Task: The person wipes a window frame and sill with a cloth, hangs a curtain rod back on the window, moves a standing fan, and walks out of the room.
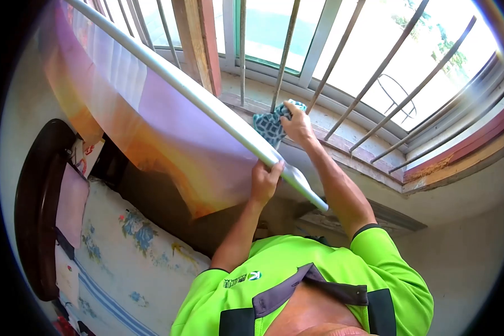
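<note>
My left hand (pixel 265 182) is closed around a long white curtain rod (pixel 207 109) near its lower right end. A purple and orange curtain (pixel 173 131) hangs from the rod, slanting up to the upper left. In my right hand (pixel 298 124) is a teal patterned cloth (pixel 270 126), bunched up at the window sill (pixel 319 134). The cloth lies by the foot of the metal bars, partly behind the rod.
Metal window bars (pixel 341 67) rise from the wooden frame, with sliding glass panes behind them. To the lower left stands a bed with a flowered sheet (pixel 112 246) and a dark headboard (pixel 36 213). A wooden post (pixel 195 45) divides the window.
</note>
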`<state>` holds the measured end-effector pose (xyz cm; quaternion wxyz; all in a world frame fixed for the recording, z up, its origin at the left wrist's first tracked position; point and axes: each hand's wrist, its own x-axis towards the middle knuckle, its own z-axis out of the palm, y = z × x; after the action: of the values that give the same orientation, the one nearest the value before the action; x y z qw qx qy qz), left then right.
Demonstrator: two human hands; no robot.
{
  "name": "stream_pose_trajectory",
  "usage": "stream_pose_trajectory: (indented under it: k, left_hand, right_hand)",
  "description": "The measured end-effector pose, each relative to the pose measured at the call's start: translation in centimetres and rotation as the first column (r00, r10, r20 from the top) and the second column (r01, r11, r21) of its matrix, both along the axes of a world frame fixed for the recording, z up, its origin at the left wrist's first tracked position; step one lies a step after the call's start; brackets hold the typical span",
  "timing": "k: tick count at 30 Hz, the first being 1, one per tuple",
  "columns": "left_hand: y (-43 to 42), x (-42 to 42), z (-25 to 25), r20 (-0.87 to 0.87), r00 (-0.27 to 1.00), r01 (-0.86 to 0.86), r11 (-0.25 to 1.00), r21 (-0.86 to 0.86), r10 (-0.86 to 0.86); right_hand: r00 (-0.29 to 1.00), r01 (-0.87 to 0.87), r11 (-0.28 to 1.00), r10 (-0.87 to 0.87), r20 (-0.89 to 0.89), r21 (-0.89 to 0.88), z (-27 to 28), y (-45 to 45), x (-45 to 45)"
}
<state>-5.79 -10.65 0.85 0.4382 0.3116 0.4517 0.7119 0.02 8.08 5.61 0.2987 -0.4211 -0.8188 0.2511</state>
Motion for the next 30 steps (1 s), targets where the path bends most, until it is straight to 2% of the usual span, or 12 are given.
stream_pose_trajectory:
  k: [1, 4, 5, 7, 10, 12, 13, 14, 17, 22, 25, 30]
  left_hand:
    - [-0.5, -0.2, -0.1, -0.029, 0.999, -0.013, 1.0, 0.012, 0.014]
    - [-2.4, -0.4, 1.4, 0.021, 0.999, 0.039, 0.999, 0.002, -0.039]
    - [-2.9, -0.5, 1.5, 0.017, 0.999, 0.036, 0.999, -0.006, -0.035]
    - [-3.5, -0.6, 1.7, 0.019, 0.999, 0.04, 0.998, -0.044, -0.039]
    - [-4.1, -0.5, 1.1, 0.006, 1.0, -0.008, 0.999, -0.052, 0.008]
    - [-4.5, -0.6, 0.8, -0.002, 1.0, -0.031, 0.998, -0.054, 0.031]
    - [-4.6, -0.6, 1.0, -0.018, 0.999, -0.043, 0.998, -0.055, 0.042]
    - [-4.8, -0.6, 1.2, -0.033, 0.998, -0.06, 0.997, -0.055, 0.058]
    - [-4.9, -0.8, 0.3, -0.052, 0.994, -0.1, 0.993, -0.064, 0.096]
    - [-4.9, -1.2, -0.5, -0.038, 0.991, -0.13, 0.986, -0.104, 0.127]
    - [-5.5, -2.0, -1.1, -0.04, 0.993, -0.119, 0.983, -0.143, 0.115]
    - [-5.6, -2.9, -1.7, -0.006, 0.998, -0.067, 0.986, -0.153, 0.067]
  right_hand:
    - [0.987, 0.079, 0.997, -0.08, -0.141, -0.012, -0.5, 0.1, -0.3]
    - [0.883, -0.007, 1.0, 0.02, -0.469, 0.029, 4.5, 0.5, -2.8]
    - [0.881, -0.011, 1.0, 0.019, -0.473, 0.021, 4.6, 1.2, -3.6]
    - [0.834, -0.211, 0.931, 0.013, -0.552, -0.297, 4.5, 2.6, -4.7]
    - [0.903, -0.247, 0.912, 0.095, -0.42, -0.326, 0.2, 4.1, -4.3]
    - [0.995, -0.015, 0.987, 0.0, -0.096, -0.162, -2.0, 2.9, -3.2]
    - [0.995, 0.036, 0.997, -0.042, -0.092, -0.075, -2.3, 1.9, -2.8]
    - [0.992, 0.082, 0.997, -0.081, -0.092, 0.012, -2.7, 1.2, -2.4]
    - [0.971, 0.162, 0.983, -0.174, -0.162, -0.085, -0.8, -1.5, -1.0]
    - [0.919, -0.036, 0.997, 0.007, -0.394, -0.066, 4.5, -3.0, -3.0]
    - [0.836, -0.076, 0.991, 0.122, -0.536, 0.107, 7.4, -1.1, -7.7]
    - [0.875, 0.021, 0.981, 0.075, -0.478, 0.191, 5.0, 3.1, -15.6]
